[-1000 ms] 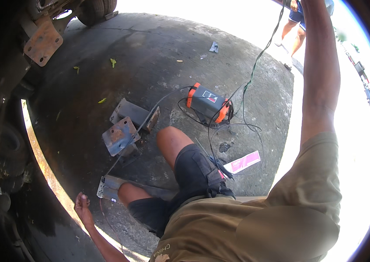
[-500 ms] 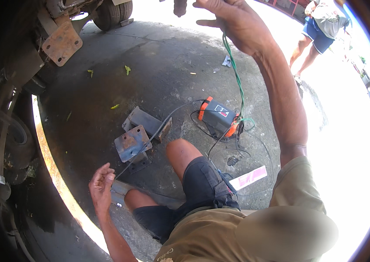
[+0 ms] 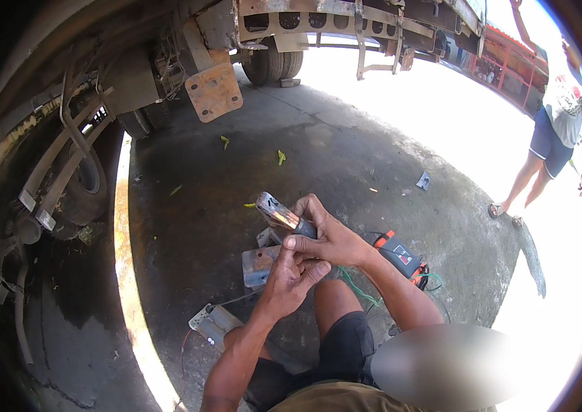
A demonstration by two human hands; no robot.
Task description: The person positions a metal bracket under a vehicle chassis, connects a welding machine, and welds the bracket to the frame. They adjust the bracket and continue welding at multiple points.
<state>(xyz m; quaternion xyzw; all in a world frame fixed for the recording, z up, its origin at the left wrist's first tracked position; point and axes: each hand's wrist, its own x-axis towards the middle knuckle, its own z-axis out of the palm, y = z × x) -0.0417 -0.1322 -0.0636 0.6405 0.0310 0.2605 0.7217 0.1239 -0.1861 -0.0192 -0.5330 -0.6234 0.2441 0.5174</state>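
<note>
Left hand (image 3: pixel 285 283) is bent up close against the right one, thumb out; can't tell if it pinches anything. Handheld piece (image 3: pixel 284 213), shiny rounded end and darker base, sits above it, raised off the concrete floor (image 3: pixel 195 220), tip pointing up-left; exact kind unclear. Right hand (image 3: pixel 325 239) is wrapped round the darker base, thumb across toward the left. Green cable (image 3: pixel 358 290) shows below the right wrist; any join to the piece is hidden. Grey-orange box (image 3: pixel 399 254) sits on the floor further right. Step in hand reads as two-handed handling of the piece; next move likely calls for steady right grip and cable slack.
</note>
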